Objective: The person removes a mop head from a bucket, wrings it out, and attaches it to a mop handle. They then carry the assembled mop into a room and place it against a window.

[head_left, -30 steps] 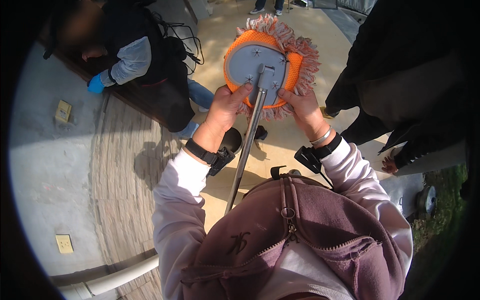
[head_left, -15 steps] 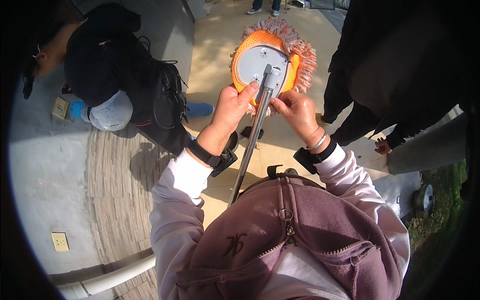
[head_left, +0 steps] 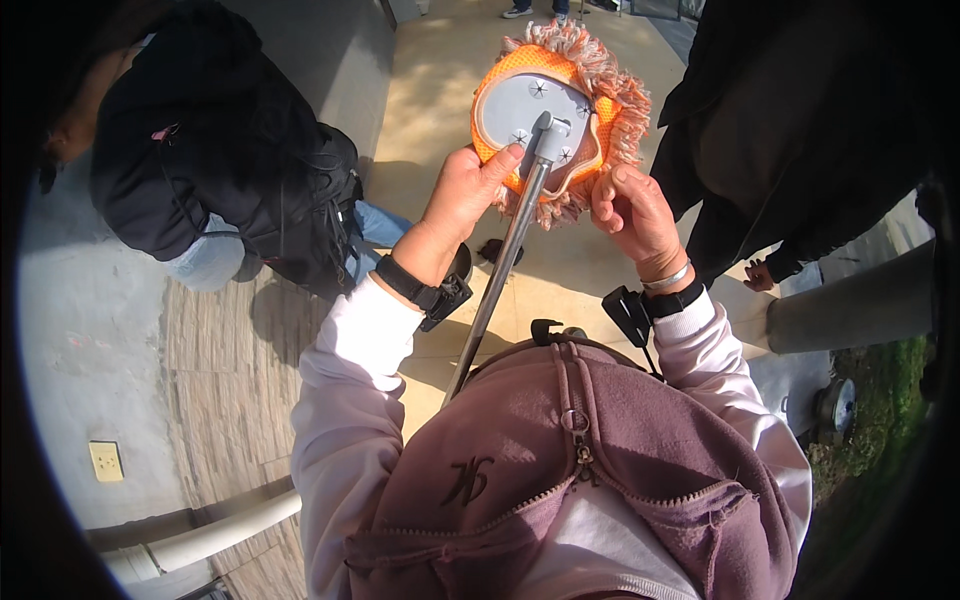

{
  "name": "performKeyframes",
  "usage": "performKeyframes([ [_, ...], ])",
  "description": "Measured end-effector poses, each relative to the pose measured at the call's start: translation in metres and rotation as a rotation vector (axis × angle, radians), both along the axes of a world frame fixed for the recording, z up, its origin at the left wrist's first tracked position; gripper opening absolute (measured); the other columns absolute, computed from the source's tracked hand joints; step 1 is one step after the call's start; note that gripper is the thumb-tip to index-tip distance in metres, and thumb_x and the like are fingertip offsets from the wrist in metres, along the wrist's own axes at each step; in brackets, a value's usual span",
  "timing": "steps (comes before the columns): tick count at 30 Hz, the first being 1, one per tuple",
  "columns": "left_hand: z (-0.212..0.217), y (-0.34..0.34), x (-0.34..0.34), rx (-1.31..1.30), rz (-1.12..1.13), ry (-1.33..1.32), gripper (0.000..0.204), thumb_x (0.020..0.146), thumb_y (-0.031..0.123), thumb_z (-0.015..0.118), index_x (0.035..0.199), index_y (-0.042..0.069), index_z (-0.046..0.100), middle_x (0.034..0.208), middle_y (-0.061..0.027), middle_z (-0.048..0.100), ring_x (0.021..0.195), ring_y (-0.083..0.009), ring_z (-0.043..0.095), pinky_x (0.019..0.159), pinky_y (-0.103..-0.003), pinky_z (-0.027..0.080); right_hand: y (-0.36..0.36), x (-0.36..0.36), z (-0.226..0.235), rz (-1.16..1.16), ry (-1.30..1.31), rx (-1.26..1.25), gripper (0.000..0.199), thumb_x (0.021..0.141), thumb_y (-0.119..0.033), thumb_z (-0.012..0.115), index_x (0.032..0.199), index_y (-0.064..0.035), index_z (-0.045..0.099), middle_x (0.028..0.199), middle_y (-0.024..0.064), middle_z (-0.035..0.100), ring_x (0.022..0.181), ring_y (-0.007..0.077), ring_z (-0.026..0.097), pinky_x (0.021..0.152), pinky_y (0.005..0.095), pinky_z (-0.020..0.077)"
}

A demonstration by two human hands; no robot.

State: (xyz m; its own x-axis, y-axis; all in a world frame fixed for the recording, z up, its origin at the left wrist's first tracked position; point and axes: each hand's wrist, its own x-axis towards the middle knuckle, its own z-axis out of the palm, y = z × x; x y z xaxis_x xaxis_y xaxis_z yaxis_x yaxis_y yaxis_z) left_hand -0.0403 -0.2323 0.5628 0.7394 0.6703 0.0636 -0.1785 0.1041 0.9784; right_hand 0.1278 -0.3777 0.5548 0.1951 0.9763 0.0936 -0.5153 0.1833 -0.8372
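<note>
A round mop [head_left: 535, 110] is held up ahead of me. Its grey plate [head_left: 510, 105] has star-slit holes, and an orange mesh cover [head_left: 487, 75] with pink and grey fringe wraps the rim. The metal pole [head_left: 500, 270] slants down from the plate's joint toward my waist. My left hand [head_left: 465, 195] is closed on the near left rim, thumb on the plate, other fingers hidden beneath. At the right rim my right hand [head_left: 637, 215] has curled fingers pinching the cover's edge, which stands loose from the plate there.
A person in black [head_left: 220, 150] bends at my left beside a wall. Another dark-clothed person [head_left: 800, 130] stands close on my right, near a grey column [head_left: 850, 300]. A white pipe [head_left: 220, 530] runs at lower left, and a round metal lid [head_left: 836, 403] lies near grass.
My right hand has shifted right and away from the pole, pulling the cover's edge outward. The mop has moved slightly up and right. The person at left has shifted position.
</note>
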Motion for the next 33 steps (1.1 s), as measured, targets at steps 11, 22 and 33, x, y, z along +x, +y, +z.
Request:
performKeyframes([
  [11,-0.014,0.011,-0.002,-0.178,-0.131,-0.171,0.036,0.077,0.023,0.067,0.101,-0.001,0.055,0.083,-0.0058,0.061,0.063,-0.01,0.057,0.051,-0.02,0.043,0.012,0.019,0.003,-0.295,0.047,0.216,0.063,0.081,-0.031,0.06,0.126,0.0002,0.029,0.121,0.0096,0.042,0.112,0.0194,0.043,0.093,0.0318,0.0361],
  [22,-0.011,0.005,-0.017,-0.435,-0.277,-0.261,0.036,0.081,0.018,0.061,0.109,-0.002,0.049,0.101,-0.0087,0.056,0.087,-0.015,0.056,0.073,-0.028,0.047,0.038,0.024,-0.008,-0.304,0.075,0.083,0.024,0.085,-0.007,0.053,0.105,0.0038,0.048,0.095,0.0086,0.058,0.083,0.0149,0.058,0.076,0.0277,0.0477],
  [33,-0.032,0.011,-0.004,-0.343,-0.051,-0.195,0.028,0.083,0.013,0.058,0.106,-0.002,0.05,0.097,-0.0076,0.057,0.083,-0.015,0.056,0.07,-0.027,0.047,0.028,0.017,0.007,-1.067,-1.321,0.464,0.027,0.065,0.003,0.057,0.09,-0.0043,0.06,0.093,0.0114,0.053,0.082,0.0251,0.053,0.072,0.0305,0.0442],
])
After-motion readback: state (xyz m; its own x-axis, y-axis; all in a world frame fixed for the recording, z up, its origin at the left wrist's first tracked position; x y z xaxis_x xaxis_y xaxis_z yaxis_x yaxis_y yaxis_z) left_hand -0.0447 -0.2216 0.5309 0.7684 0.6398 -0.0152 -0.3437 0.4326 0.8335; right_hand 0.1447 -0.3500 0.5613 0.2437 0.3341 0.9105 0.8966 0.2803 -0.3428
